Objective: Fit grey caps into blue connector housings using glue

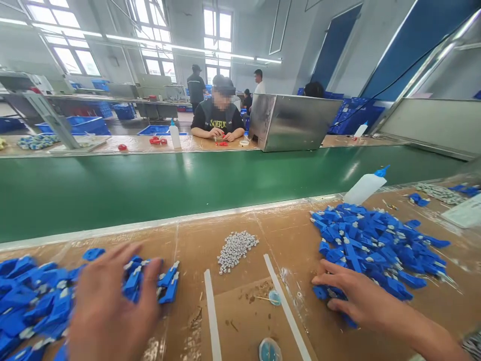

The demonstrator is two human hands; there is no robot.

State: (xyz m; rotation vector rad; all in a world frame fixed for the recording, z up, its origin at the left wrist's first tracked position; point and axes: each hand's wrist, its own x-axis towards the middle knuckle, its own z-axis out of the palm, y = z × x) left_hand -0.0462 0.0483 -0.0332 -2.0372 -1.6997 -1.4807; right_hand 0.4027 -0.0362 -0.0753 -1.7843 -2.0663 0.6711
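My left hand, smeared by motion, is over the left heap of blue plastic parts. Its fingers and thumb are spread, and I see nothing held in them. Some blue parts with whitish bits on them show past its fingertips. On the right, my right hand reaches the near left edge of a bigger heap of similar blue parts. Its thumb and fingers are closed about a blue part; the palm side is hidden. Between the hands lies a small pile of grey-white pellets.
Two white tape strips flank a board with a small round dish and a stick in a blue blob. A white bottle stands behind the right heap. Across the green belt, a person works beside a metal box.
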